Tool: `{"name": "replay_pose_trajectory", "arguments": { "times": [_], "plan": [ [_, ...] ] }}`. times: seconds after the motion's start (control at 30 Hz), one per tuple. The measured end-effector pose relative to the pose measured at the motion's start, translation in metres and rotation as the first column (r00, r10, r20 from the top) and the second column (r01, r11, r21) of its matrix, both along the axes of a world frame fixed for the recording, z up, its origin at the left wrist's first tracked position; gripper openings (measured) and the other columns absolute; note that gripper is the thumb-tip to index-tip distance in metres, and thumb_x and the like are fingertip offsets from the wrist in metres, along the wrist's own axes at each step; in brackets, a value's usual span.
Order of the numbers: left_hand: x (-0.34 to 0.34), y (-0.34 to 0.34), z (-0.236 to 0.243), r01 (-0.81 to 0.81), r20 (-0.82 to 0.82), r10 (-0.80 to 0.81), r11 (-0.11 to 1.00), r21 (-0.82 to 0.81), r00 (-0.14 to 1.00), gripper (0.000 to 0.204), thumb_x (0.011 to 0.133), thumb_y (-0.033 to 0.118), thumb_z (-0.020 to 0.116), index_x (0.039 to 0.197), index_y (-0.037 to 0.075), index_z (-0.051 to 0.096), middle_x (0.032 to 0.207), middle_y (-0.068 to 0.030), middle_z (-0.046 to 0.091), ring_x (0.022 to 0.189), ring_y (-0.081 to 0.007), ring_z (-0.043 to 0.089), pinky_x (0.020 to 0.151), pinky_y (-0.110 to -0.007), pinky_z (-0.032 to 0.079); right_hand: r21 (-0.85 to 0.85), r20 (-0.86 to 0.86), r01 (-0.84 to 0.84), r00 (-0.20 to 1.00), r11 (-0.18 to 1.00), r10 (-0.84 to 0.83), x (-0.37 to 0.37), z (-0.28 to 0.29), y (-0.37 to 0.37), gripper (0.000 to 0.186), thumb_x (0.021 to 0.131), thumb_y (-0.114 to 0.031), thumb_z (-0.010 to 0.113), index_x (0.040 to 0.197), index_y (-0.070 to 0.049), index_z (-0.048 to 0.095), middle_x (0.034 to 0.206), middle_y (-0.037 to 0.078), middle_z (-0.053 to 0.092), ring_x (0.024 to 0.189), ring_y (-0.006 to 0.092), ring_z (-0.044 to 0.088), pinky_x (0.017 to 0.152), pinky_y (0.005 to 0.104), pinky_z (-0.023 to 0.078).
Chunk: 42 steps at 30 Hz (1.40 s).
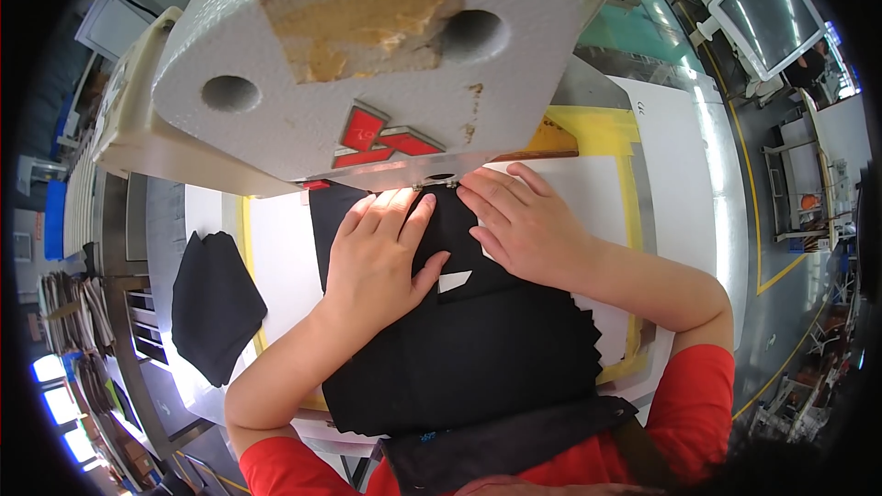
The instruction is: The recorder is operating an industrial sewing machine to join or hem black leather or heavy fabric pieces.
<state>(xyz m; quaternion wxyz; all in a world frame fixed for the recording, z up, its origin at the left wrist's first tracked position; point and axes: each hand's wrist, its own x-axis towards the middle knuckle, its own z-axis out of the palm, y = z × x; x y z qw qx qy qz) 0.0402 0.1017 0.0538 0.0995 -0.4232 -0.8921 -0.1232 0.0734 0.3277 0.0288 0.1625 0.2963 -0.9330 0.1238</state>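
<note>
White worktop (671, 156) under us, edged with a yellow frame, and beyond it on the right a workshop floor with yellow lines, a monitor (767, 9) on a stand far right. Racks of stacked pieces run down the left edge. Big grey-white sewing machine head (367, 64) fills the far half of the view and hides the needle area; you only glimpse a metal foot just below its near edge. Off to the left, a separate pile of black fabric (213, 303) lies well apart on the worktop. Centre stage, the black cloth piece (469, 358) spreads from the machine toward the near edge, a zigzag-cut edge on its right, a small white patch showing between the two hands. Left hand (381, 262) lies flat on the cloth, fingers (390, 216) stretched out and close together, tips up at the foot, pressing, not gripping. Right hand (524, 225) just beside it, also flat, fingers extended toward the foot, palm down on the cloth, nothing clasped
</note>
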Motion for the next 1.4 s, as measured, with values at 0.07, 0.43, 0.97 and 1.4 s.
{"name": "replay_pose_trajectory", "arguments": {
  "times": [0.07,0.43,0.97,1.4],
  "plan": [
    [0.0,0.001,0.002,-0.008,-0.009,0.007,1.0,-0.013,1.0,0.058,0.076,0.03,0.073,0.125,0.004,0.057,0.125,-0.0144,0.055,0.113,-0.0286,0.053,0.102,-0.04,0.038,-0.021,0.015,-0.008,1.0,1.0,0.009,0.0,0.001,-0.001,0.044,0.087,-0.022,0.064,0.125,0.0,0.055,0.128,0.012,0.054,0.121,0.025,0.051,0.104,0.0436,0.036],
    [0.004,0.01,0.006,-0.045,0.002,0.045,0.999,-0.019,0.999,0.057,0.075,0.025,0.073,0.124,0.004,0.055,0.122,-0.0136,0.054,0.109,-0.0315,0.054,0.099,-0.042,0.041,-0.062,-0.03,-0.019,0.999,0.998,0.017,-0.001,-0.006,0.002,0.042,0.087,-0.023,0.064,0.119,0.002,0.057,0.128,0.014,0.056,0.126,0.0259,0.048,0.102,0.0444,0.037],
    [0.001,-0.024,0.011,-0.101,0.033,0.096,0.974,0.205,0.995,0.023,0.079,0.007,0.069,0.101,0.006,0.065,0.104,-0.0078,0.065,0.103,-0.0285,0.064,0.094,-0.041,0.046,-0.102,0.09,-0.242,0.964,0.965,0.251,0.014,0.018,-0.029,0.04,0.083,-0.029,0.07,0.115,-0.005,0.064,0.124,0.008,0.061,0.121,0.0228,0.054,0.102,0.0429,0.04],
    [0.01,-0.179,0.039,-0.485,-0.076,0.501,0.859,0.162,0.862,0.016,0.081,0.005,0.066,0.096,0.005,0.065,0.1,-0.01,0.066,0.102,-0.0299,0.063,0.092,-0.041,0.044,0.28,-0.175,-0.084,0.975,0.956,0.138,-0.003,0.014,-0.117,0.038,0.077,-0.011,0.059,0.113,0.004,0.063,0.088,0.011,0.058,0.076,0.0226,0.058,0.076,0.0344,0.051]
  ]
}}
